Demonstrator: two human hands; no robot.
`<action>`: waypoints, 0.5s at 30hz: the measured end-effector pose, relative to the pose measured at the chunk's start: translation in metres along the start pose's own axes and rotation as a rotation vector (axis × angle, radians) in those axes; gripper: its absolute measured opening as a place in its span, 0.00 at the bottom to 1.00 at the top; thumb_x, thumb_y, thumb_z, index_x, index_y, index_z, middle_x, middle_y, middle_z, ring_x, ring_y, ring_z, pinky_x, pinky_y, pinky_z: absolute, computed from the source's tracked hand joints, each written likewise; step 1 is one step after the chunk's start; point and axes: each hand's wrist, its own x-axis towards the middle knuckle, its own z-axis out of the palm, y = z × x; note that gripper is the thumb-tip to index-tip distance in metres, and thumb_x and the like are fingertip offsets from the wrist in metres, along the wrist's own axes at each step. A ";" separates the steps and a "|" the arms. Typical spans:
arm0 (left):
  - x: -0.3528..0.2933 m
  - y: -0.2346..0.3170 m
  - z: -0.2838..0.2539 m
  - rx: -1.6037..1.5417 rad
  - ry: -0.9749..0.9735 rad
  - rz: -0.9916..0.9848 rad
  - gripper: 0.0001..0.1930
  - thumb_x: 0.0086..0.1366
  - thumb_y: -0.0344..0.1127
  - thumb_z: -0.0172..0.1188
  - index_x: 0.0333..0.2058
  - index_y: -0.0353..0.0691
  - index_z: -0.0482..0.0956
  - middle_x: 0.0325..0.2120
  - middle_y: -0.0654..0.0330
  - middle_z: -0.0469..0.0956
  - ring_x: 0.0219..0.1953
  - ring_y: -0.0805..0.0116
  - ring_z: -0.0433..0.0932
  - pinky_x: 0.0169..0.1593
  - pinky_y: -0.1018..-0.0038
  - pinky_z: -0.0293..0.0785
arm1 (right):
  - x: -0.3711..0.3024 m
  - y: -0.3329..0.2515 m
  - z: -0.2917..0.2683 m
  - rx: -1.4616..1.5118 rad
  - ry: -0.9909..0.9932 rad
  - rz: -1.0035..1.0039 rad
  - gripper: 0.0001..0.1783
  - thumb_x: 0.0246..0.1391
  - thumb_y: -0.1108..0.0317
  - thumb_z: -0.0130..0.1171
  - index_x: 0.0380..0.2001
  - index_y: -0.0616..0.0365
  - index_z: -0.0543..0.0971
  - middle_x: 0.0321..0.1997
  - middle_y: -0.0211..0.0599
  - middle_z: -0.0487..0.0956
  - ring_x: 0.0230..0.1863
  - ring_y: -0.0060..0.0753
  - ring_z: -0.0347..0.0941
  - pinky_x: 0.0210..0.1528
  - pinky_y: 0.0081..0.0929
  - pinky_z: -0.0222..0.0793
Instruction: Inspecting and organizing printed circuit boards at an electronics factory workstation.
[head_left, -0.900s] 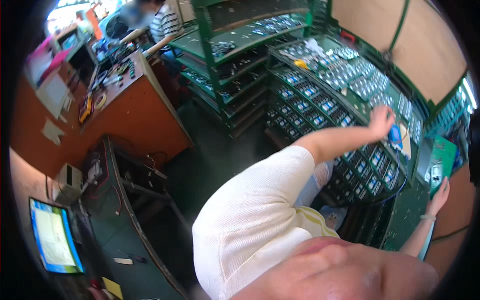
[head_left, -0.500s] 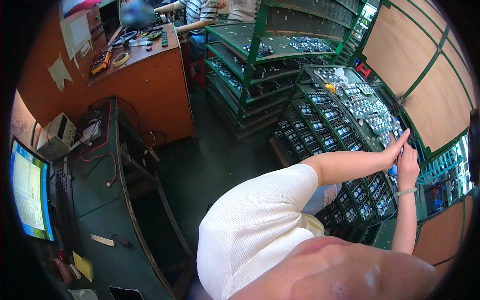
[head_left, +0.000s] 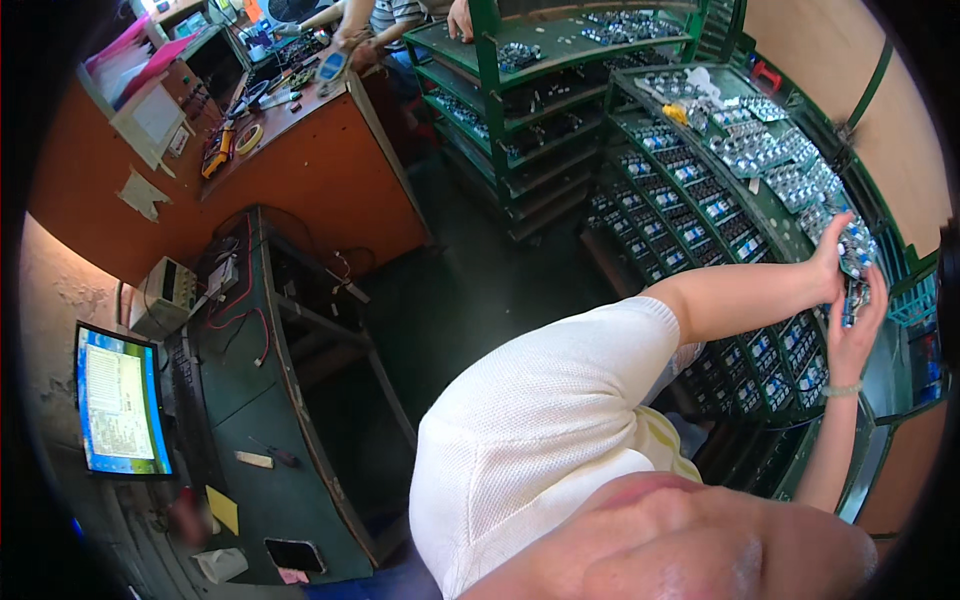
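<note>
A small circuit board [head_left: 856,262] (blue, metal-studded) sits tilted between both hands above the green rack.

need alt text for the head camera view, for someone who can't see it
Seen from above, a person in a white knit top holds a small circuit board between the left hand and right hand, over a green rack filled with rows of small boards. To the left stand a dark workbench, a lit monitor and an orange desk.

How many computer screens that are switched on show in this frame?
1. A lit monitor stands at the left edge, beside the green workbench. Others may be hidden outside the frame.
</note>
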 end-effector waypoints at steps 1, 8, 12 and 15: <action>0.008 -0.002 -0.006 -0.014 -0.027 -0.064 0.29 0.45 0.67 0.53 0.30 0.45 0.74 0.27 0.59 0.75 0.31 0.60 0.69 0.39 0.61 0.64 | -0.006 0.005 -0.002 0.020 0.008 0.011 0.29 0.48 0.75 0.56 0.55 0.64 0.61 0.58 0.48 0.62 0.59 0.46 0.59 0.57 0.36 0.59; 0.056 -0.014 -0.041 -0.052 -0.095 -0.155 0.35 0.47 0.67 0.50 0.41 0.40 0.72 0.39 0.55 0.72 0.38 0.58 0.68 0.45 0.61 0.65 | -0.041 0.045 -0.012 -0.096 -0.104 -0.101 0.21 0.53 0.80 0.50 0.52 0.64 0.66 0.59 0.47 0.62 0.60 0.47 0.58 0.58 0.37 0.57; 0.052 -0.013 -0.049 0.226 -0.321 -0.218 0.49 0.45 0.68 0.47 0.61 0.42 0.53 0.61 0.51 0.52 0.62 0.48 0.50 0.58 0.41 0.42 | -0.058 0.058 -0.021 -0.040 -0.094 -0.051 0.17 0.54 0.82 0.48 0.49 0.68 0.69 0.56 0.50 0.67 0.56 0.47 0.64 0.57 0.35 0.59; 0.061 0.003 -0.054 0.159 -0.333 -0.248 0.49 0.44 0.67 0.50 0.61 0.44 0.52 0.62 0.50 0.51 0.62 0.45 0.48 0.57 0.38 0.41 | -0.082 0.082 -0.024 -0.022 0.086 0.007 0.13 0.58 0.78 0.46 0.46 0.70 0.69 0.51 0.49 0.72 0.46 0.36 0.72 0.48 0.27 0.68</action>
